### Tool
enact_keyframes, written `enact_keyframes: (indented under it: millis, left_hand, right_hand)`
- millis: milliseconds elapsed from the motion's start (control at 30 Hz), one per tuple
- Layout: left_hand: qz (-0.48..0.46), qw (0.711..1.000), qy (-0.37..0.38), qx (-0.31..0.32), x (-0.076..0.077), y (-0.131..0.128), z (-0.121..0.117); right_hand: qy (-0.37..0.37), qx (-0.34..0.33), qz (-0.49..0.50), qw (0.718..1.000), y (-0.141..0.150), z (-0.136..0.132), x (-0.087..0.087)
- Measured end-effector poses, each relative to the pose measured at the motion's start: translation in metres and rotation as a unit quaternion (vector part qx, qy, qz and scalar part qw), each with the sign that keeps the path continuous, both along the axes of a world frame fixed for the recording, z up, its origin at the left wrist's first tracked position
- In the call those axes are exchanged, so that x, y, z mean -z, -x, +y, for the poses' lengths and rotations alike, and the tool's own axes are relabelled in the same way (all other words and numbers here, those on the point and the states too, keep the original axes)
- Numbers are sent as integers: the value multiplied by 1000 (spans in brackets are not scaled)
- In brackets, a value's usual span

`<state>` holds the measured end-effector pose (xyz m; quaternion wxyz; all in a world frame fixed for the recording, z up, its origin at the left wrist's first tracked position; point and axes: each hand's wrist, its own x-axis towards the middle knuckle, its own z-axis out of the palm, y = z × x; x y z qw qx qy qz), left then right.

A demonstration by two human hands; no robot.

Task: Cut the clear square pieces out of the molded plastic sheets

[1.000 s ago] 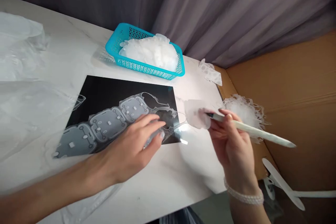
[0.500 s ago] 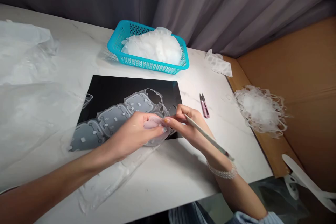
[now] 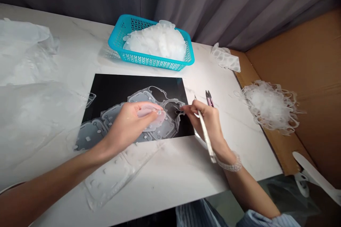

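My left hand (image 3: 130,124) lies over a translucent silicone membrane strip (image 3: 90,134) on a black sheet (image 3: 125,92), its fingers gripping a pale, rounded flap (image 3: 150,113) of the strip. My right hand (image 3: 207,120) is shut around a slim white pen-like tool (image 3: 206,136), its tip hidden near my fingers. Thin flash edges (image 3: 177,111) of the strip sit just left of my right fingertips. Small pink-handled thread snips (image 3: 209,98) lie on the table just beyond my right hand, partly hidden.
A turquoise mesh basket (image 3: 117,39) holds a heap of white silicone pieces (image 3: 157,40). A tangle of trimmed scraps (image 3: 270,106) lies on a cardboard panel (image 3: 293,78) at the right. Clear plastic sheeting (image 3: 26,42) covers the marble table (image 3: 181,173) at the left.
My right hand has moved apart from my left, and its tool now points more toward me. My left hand has moved up the black sheet with the flap. The snips have appeared and become partly hidden.
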<state>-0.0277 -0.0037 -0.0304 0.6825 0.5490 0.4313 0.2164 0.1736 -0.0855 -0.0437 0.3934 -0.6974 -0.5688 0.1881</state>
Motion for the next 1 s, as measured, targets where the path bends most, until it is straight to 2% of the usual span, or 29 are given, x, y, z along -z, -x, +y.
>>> enact_keyframes:
  millis: [67, 133, 200, 267, 367, 433, 500, 700, 1000]
  left_hand:
    - [-40, 998, 33, -19, -3, 4, 4]
    - [-73, 995, 61, -10, -7, 6, 7]
    - [-95, 993, 74, 8, -13, 8, 7]
    - [-108, 991, 78, 25, -18, 8, 6]
    - [-131, 987, 70, 53, -21, 8, 2]
    - [-148, 985, 59, 65, -21, 7, 1]
    - [-157, 984, 49, 73, -19, 7, 0]
    - [-136, 985, 50, 97, -15, 8, 0]
    - [-162, 970, 164, 81, -21, 8, 6]
  right_hand:
    - [-4, 37, -6, 999, -10, 4, -1]
    - [-16, 69, -39, 997, -12, 6, -5]
    - [-48, 95, -78, 991, -7, 6, -12]
    - [-90, 104, -73, 988, 5, 3, -21]
    - [-86, 23, 57, 994, 25, -2, -31]
    - [-56, -51, 164, 984, 34, -4, -34]
    - [-36, -78, 238, 967, 38, -5, -33]
    - [-43, -35, 357, 932, 35, -5, -24]
    - [-50, 1, 365, 930, 30, -5, -22]
